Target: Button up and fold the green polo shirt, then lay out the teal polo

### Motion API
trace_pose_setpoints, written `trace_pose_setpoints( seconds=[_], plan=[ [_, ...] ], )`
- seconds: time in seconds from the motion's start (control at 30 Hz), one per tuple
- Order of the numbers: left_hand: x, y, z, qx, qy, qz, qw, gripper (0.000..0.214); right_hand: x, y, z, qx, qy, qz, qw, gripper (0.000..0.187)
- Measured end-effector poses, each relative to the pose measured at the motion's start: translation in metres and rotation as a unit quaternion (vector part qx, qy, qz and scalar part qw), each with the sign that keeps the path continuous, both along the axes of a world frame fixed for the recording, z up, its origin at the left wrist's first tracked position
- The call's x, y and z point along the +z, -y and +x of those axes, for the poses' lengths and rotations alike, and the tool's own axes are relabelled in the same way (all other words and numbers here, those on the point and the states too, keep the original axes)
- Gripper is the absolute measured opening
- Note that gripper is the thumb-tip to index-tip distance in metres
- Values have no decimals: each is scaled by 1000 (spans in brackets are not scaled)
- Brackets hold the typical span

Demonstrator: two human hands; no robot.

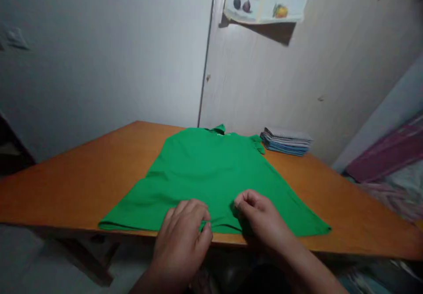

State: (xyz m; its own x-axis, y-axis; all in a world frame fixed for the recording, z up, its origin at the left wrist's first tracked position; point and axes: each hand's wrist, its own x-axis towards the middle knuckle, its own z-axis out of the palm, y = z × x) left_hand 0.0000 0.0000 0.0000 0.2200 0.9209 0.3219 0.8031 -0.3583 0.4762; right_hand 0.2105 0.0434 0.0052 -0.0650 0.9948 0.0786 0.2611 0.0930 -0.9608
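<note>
A green short-sleeved shirt [201, 166] lies spread on the wooden table, its collar toward the wall and its wide hem at the near edge. My left hand [183, 237] rests over the middle of the hem, fingers bent and the thumb a little apart from the forefinger. To its right, my right hand [257, 210] is closed in a pinch at the lower part of the shirt. Whatever may be between its fingertips is too small to make out. A sleeve at the far right is bunched up.
A stack of folded cloths [287, 141] stands at the table's back right, beside the shirt's sleeve. The wooden table [99, 170] backs onto a pale wall with a fruit poster [267, 3]. Pink and pale fabrics [390, 153] lie beyond the right edge.
</note>
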Motion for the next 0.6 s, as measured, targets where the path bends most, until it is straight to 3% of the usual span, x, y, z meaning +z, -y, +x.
trace_pose_setpoints(
  seconds=[0.2,0.3,0.43,0.6],
  plan=[
    [0,-1,-2,-5,-5,3,1000,11,3,-1,17,-54,-98,-55,992,27],
    [0,-1,-3,-3,-5,2,1000,11,6,1,20,-47,-120,-62,990,29],
    [0,-1,-4,-2,-6,4,1000,11,9,7,15,34,-23,-14,999,29],
    [-2,-3,-5,2,-6,3,1000,11,7,12,-1,86,143,12,986,22]
  ],
)
